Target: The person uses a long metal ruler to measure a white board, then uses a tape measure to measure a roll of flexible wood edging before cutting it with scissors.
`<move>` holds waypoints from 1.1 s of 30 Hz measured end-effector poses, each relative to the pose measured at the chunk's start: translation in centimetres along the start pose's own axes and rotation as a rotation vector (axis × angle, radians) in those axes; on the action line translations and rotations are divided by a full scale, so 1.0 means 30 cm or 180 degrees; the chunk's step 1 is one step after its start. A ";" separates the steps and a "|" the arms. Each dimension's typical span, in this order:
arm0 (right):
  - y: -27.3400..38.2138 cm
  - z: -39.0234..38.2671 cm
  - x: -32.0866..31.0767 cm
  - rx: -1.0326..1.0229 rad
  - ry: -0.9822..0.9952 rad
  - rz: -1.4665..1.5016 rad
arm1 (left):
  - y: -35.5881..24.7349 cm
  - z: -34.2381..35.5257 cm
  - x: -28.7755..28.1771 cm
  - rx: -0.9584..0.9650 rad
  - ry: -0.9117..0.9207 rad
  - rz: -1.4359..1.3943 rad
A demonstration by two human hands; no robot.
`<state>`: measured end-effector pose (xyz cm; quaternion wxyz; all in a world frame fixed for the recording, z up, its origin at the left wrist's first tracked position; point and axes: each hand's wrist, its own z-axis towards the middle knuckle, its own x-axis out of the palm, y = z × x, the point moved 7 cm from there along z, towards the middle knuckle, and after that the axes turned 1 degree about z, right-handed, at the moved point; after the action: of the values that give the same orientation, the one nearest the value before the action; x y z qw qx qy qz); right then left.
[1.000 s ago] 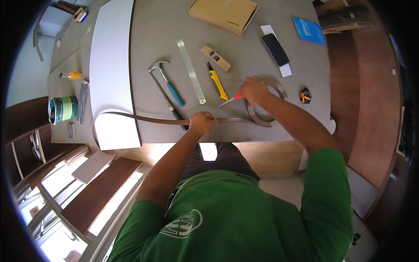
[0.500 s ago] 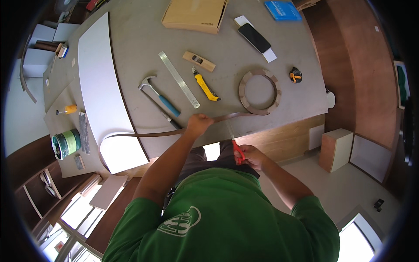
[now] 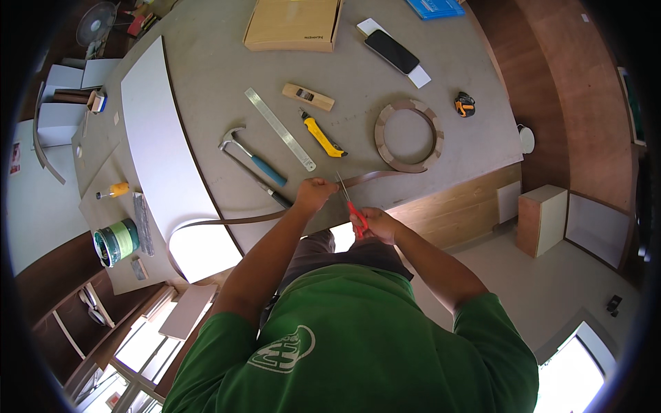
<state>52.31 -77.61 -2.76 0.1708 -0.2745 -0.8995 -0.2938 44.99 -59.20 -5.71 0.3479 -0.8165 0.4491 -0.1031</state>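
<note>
From where I stand, the person's 2 hands are close together over the near edge of the desk (image 3: 206, 76). The left hand (image 3: 315, 195) is closed on a brown strip (image 3: 377, 177), fingers pinching it narrowly. The right hand (image 3: 375, 226) grips the red handles of a pair of scissors (image 3: 354, 212), whose blades point away from the body and cross the strip just to the right of the left hand; I can't tell whether the strip sits between the 2 blades.

On the right, the strip runs to a flat brown coil (image 3: 436, 131) lying on the desk. On the left it passes onto the near end of a long white panel (image 3: 155, 124) and bends round there toward the person.

Beyond the hands lie a claw hammer (image 3: 267, 170) with a teal handle, a steel ruler (image 3: 280, 129), a yellow cutter (image 3: 320, 138) and a small wooden plane (image 3: 308, 97). A black phone (image 3: 392, 51) rests across a white piece (image 3: 420, 78), with a cardboard box (image 3: 292, 24) near it. A black and orange tape measure (image 3: 465, 104) sits right of the coil, and a green tub (image 3: 117, 242) stands at far left.
</note>
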 end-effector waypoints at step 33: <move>-0.008 0.057 0.032 -0.0559 -0.0232 0.0541 | -0.025 -0.036 0.007 -0.0159 0.0141 -0.0262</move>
<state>51.15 -76.33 -3.72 0.1376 -0.3742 -0.8494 -0.3458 45.09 -59.61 -4.45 0.3129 -0.8402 0.4251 -0.1241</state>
